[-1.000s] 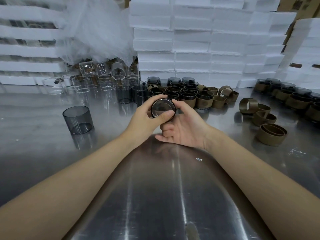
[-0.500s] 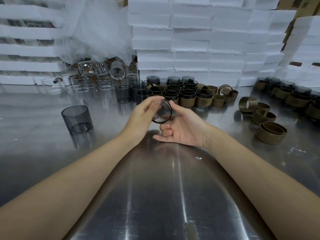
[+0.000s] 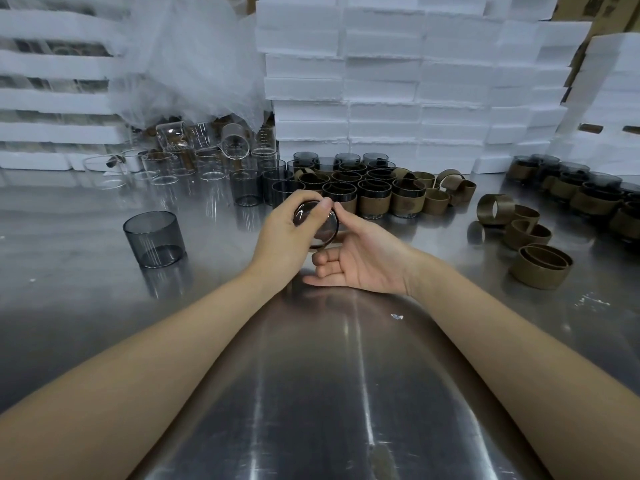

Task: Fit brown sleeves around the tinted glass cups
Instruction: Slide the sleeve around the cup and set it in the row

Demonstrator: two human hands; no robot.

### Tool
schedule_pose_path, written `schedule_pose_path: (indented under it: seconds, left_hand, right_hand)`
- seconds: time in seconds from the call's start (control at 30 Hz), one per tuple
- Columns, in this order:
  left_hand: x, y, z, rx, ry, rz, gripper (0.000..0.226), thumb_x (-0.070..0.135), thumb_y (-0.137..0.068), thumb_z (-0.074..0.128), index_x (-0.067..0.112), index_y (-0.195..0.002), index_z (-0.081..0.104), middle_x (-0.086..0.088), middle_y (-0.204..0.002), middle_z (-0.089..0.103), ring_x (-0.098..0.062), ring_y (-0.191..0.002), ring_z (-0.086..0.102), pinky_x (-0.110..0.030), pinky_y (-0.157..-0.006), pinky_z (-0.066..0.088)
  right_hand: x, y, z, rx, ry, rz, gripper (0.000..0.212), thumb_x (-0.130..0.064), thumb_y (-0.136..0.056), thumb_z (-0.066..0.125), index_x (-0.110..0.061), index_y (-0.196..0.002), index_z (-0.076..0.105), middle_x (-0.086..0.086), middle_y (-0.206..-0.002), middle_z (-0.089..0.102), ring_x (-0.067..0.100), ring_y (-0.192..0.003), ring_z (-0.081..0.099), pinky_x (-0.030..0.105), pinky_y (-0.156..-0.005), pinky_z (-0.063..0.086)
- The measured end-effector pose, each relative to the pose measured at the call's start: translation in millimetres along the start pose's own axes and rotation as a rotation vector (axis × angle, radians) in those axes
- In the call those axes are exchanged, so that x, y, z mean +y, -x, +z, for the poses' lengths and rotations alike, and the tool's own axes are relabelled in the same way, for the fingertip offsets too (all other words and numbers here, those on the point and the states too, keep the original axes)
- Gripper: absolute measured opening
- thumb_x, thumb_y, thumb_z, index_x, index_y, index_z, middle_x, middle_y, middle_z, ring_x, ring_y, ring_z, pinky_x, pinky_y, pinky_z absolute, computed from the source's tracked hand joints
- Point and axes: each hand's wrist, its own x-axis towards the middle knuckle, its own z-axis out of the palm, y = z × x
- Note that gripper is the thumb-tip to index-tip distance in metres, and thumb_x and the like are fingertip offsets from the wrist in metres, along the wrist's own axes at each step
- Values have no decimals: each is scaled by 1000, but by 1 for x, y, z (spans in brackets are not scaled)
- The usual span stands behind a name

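I hold a tinted glass cup point(image 3: 323, 232) on its side above the steel table point(image 3: 311, 393), its round end facing me. My left hand point(image 3: 285, 233) wraps over it from the left, thumb on top. My right hand point(image 3: 363, 261) lies palm up beside it, forefinger and thumb on its right rim, the other fingers curled. No sleeve shows on this cup. A bare tinted cup point(image 3: 154, 239) stands alone at the left. Loose brown sleeves point(image 3: 540, 266) lie at the right. Sleeved cups point(image 3: 374, 202) stand in rows just behind my hands.
Clear glasses point(image 3: 207, 161) crowd the back left under crumpled plastic wrap point(image 3: 187, 64). More sleeved cups point(image 3: 588, 199) stand at the far right. White foam trays point(image 3: 381, 81) are stacked along the whole back edge.
The cup has turned in my hands, from its flat end square to me to a more tilted pose. My left hand has rolled further over its top. My right fingers shifted to the rim.
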Motion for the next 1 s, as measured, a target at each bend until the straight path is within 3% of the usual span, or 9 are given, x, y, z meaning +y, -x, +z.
schedule_pose_path:
  seconds: [0.2,0.27,0.37,0.47,0.57,0.7,0.8,0.87,1.0]
  left_hand:
    - [0,3,-1,-3,60,-19,49,38,-105,29,11,-103,70,6,-100,72,-2,-97,64,-15,-90,44]
    - [-1,3,-3,-93,88,-45,41,43,-99,37,18,-116,66,13,-108,68,4,-104,61,-13,-94,42]
    - [-5,2,-4,-184,37,-20,37,23,-92,66,29,-126,55,21,-108,65,11,-103,59,-8,-91,41]
    - [-5,2,-3,-145,21,23,27,20,-96,61,28,-121,60,18,-105,68,7,-100,61,-9,-88,43]
    - [-3,3,-5,-77,-25,46,24,28,-102,47,29,-119,64,14,-119,67,3,-114,59,-17,-99,43]
    - [-2,2,-6,-26,3,16,36,28,-106,35,16,-128,61,5,-129,64,1,-121,56,-11,-100,40]
    - [0,3,-4,-1,90,2,38,1,-104,32,9,-137,48,-7,-137,57,-3,-126,53,-14,-106,37]
    - [3,5,-4,5,4,106,61,-22,-90,27,9,-139,45,-8,-146,47,-13,-137,44,-22,-116,29]
    - [4,8,-4,-183,-327,417,54,-11,-89,40,3,-140,48,-3,-149,42,-14,-144,31,-36,-124,9]
  right_hand:
    - [1,1,1,30,-3,-9,54,-60,-91,46,-8,-102,48,16,-76,56,27,-72,63,48,-92,54]
    - [0,1,-1,27,-38,-12,54,-60,-91,46,-9,-108,47,14,-74,56,25,-69,63,47,-89,55]
    - [-2,2,-6,10,-86,-2,59,-61,-94,40,-6,-114,51,9,-68,54,19,-61,58,41,-78,58]
    - [-3,1,-8,-7,-98,2,60,-62,-93,40,-7,-115,50,9,-69,53,19,-61,58,39,-76,58]
    - [-3,1,-5,-36,-75,-1,62,-65,-84,51,-7,-105,54,12,-74,54,23,-68,60,43,-81,56]
    - [2,-1,-4,30,-2,-119,45,-31,-82,74,-9,-113,49,15,-86,58,26,-75,68,47,-85,56]
    - [5,-6,-9,279,222,-371,42,-4,-82,73,-12,-108,41,14,-90,62,23,-72,67,45,-78,59]
    - [4,-7,-14,462,480,-502,44,-3,-79,76,-13,-99,38,13,-92,64,21,-75,65,41,-72,61]
    - [6,-7,-22,546,828,-563,47,-23,-68,79,-12,-100,46,9,-97,67,19,-90,65,41,-82,52]
